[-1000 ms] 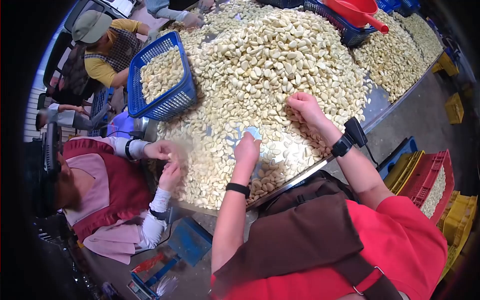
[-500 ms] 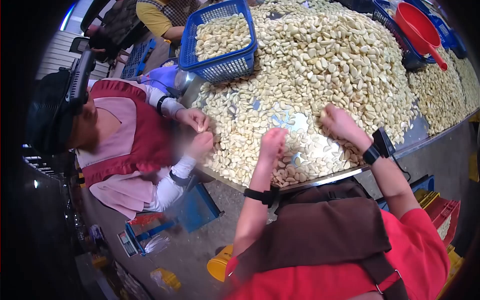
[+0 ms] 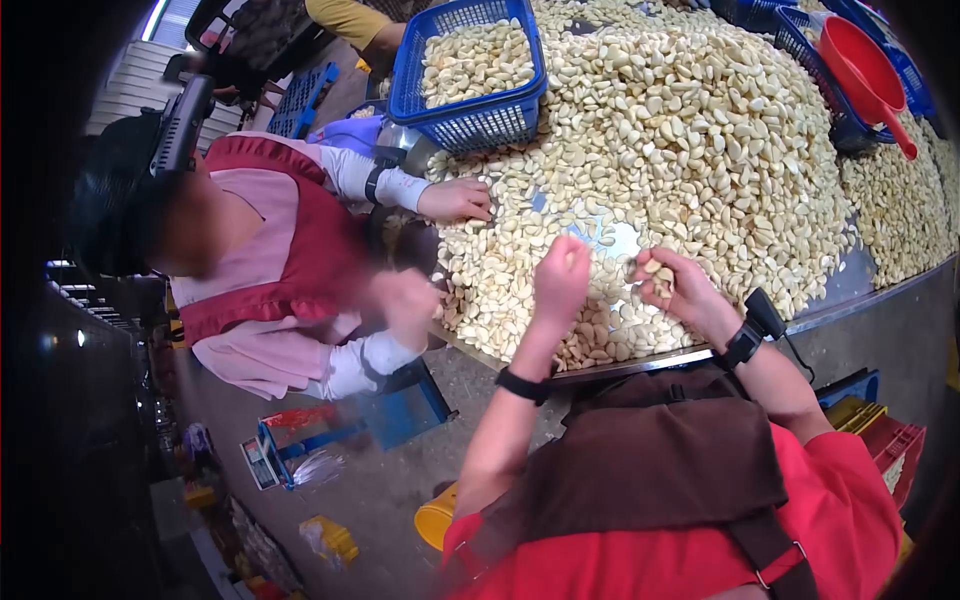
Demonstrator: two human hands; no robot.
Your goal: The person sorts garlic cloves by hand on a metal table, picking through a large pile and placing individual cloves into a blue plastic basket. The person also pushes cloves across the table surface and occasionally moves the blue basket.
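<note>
A broad heap of pale garlic cloves (image 3: 700,130) covers the metal table in front of me. My right hand (image 3: 685,290) is curled with its palm turned inward, holding a few garlic cloves (image 3: 657,275) in its fingers. Just left of it, my left hand (image 3: 562,285) is closed above the near edge of the heap, fingertips pressed together; what they pinch, if anything, is too small to make out. Between and beyond both hands, a bright patch of bare tabletop (image 3: 622,240) shows through the cloves.
A blue basket (image 3: 470,105) of cloves stands on the far left of the heap. A red scoop (image 3: 862,70) rests on another blue basket at far right. At my left, a co-worker in a maroon apron (image 3: 330,240) reaches over the cloves. The metal table edge (image 3: 640,362) runs before me.
My right hand has lifted from the cloves and turned, now showing cloves in its fingers. My left hand has risen slightly. One co-worker hand has reached onto the heap. The view has shifted slightly.
</note>
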